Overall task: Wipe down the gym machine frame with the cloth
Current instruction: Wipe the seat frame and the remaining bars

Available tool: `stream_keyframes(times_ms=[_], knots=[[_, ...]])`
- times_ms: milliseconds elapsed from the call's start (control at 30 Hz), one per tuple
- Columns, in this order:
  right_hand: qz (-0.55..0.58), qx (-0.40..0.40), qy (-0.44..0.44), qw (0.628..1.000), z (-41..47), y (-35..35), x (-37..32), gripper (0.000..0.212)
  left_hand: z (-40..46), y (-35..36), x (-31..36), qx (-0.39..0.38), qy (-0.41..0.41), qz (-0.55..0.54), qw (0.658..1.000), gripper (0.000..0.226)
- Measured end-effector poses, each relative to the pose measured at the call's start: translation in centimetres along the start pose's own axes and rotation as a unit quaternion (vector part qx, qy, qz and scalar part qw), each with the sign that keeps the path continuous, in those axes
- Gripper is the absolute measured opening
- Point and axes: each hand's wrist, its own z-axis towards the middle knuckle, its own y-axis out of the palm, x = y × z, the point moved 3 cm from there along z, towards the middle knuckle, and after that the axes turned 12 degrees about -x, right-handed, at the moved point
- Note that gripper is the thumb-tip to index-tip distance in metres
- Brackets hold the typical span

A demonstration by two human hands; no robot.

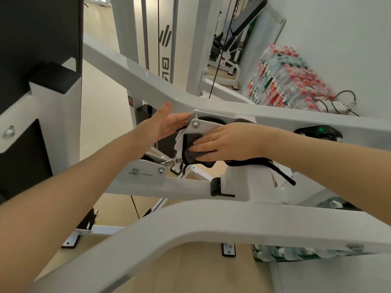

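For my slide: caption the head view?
Right hand presses dark cloth on white pulley bracket; left hand steadies it.

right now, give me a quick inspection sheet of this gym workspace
surface: white frame, wood floor
job's things: dark cloth pressed flat on the pulley bracket
clutter: packs of bottles by the wall, more bottles under the near bar
grippers: right hand flat on the cloth; left hand open, fingers straight at the bracket's left edge
cables: black machine cable; wires and power strip on the floor
surroundings: white wall, bench behind
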Motion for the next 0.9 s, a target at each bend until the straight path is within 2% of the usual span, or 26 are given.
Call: stream_keyframes(times_ms=[133,200,233,333,433,500,600,667,733,800,900], knots=[[-0.066,-0.098,-0.007,0.993,4.2,0.8,-1.0,0.044,0.0,-0.3,-0.4,0.004,0.012,-0.008,1.0,0.061],[-0.102,-0.117,0.001,0.988,4.5,1.4,-1.5,0.043,0.1,-0.2,-0.7,0.002,0.016,-0.01,1.0,0.066],[-0.117,-0.1,0.006,0.988,3.8,1.1,-1.5,0.042,0.1,-0.1,-0.7,0.001,0.017,-0.012,1.0,0.068],[-0.107,0.043,0.046,0.992,-0.2,-0.3,-0.2,0.035,0.0,0.4,-0.6,0.004,0.024,-0.017,1.0,0.062],[-0.097,0.117,0.112,0.982,-4.2,0.3,0.7,0.039,0.1,0.7,-0.5,0.033,0.035,-0.012,0.999,0.053],[-0.031,0.178,0.182,0.967,-5.6,0.6,0.3,0.041,0.3,0.8,-0.4,0.074,0.033,0.052,0.995,0.039],[0.142,0.254,0.317,0.903,-5.3,0.9,1.1,0.041,0.4,0.6,0.0,0.136,0.027,0.194,0.971,0.03],[0.3,0.234,0.334,0.863,-3.5,0.4,2.2,0.046,0.6,0.6,0.3,0.145,0.041,0.259,0.954,0.036],[0.419,0.161,0.312,0.837,-0.9,0.4,3.0,0.046,0.9,0.6,0.4,0.166,0.058,0.298,0.938,0.044],[0.434,0.096,0.313,0.839,1.3,0.2,3.8,0.047,1.1,0.6,0.3,0.215,0.06,0.269,0.937,0.049],[0.397,0.088,0.334,0.85,3.0,-0.5,4.7,0.049,1.1,0.7,-0.3,0.262,0.054,0.224,0.937,0.057]])
